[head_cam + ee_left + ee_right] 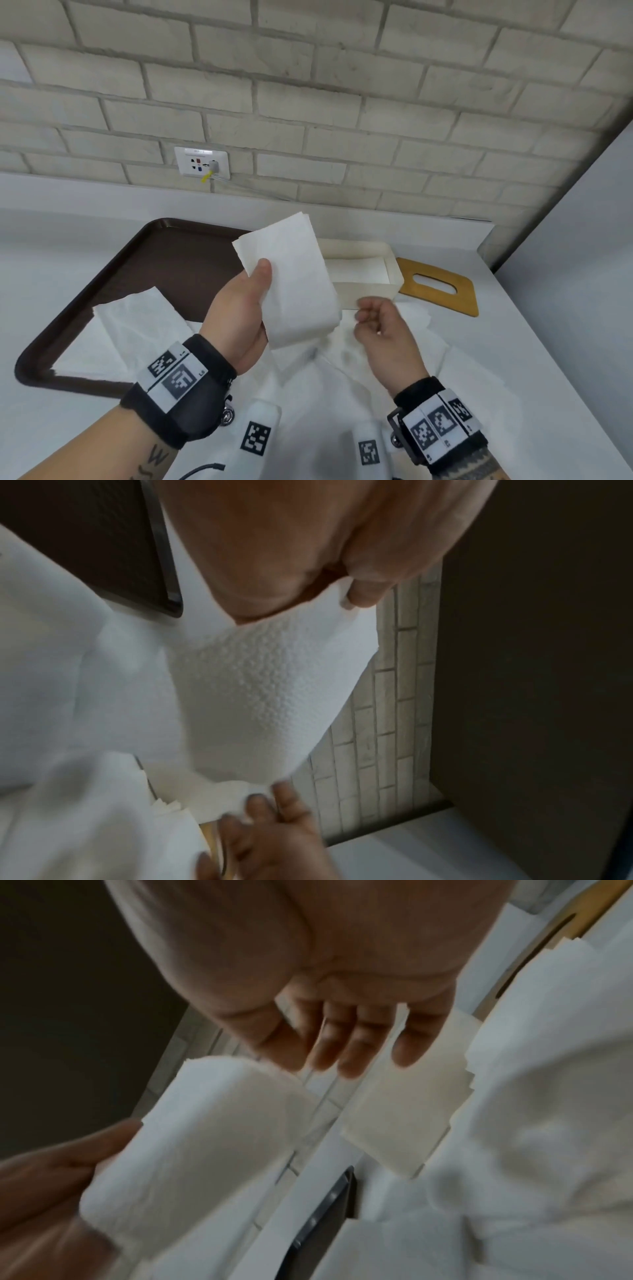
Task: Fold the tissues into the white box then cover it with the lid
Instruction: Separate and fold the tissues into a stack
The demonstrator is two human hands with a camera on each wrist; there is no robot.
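Observation:
My left hand (255, 291) grips a folded white tissue (291, 281) in the air, thumb on its front, just left of the white box (370, 291). The left wrist view shows the thumb (363, 596) pinching the embossed tissue (260, 683). The box is uncovered and holds folded tissue (356, 270). My right hand (370, 318) hovers by the tissue's lower right corner, fingers (342, 1047) loosely bent and holding nothing. The wooden lid (442, 298) with its slot lies flat on the counter, right of the box.
A brown tray (164, 260) sits at the left with loose tissues (137, 318) on it. More unfolded tissues (342, 377) are spread on the counter under my hands. A brick wall with a socket (201, 161) stands behind, and a plain wall (582, 240) closes the right.

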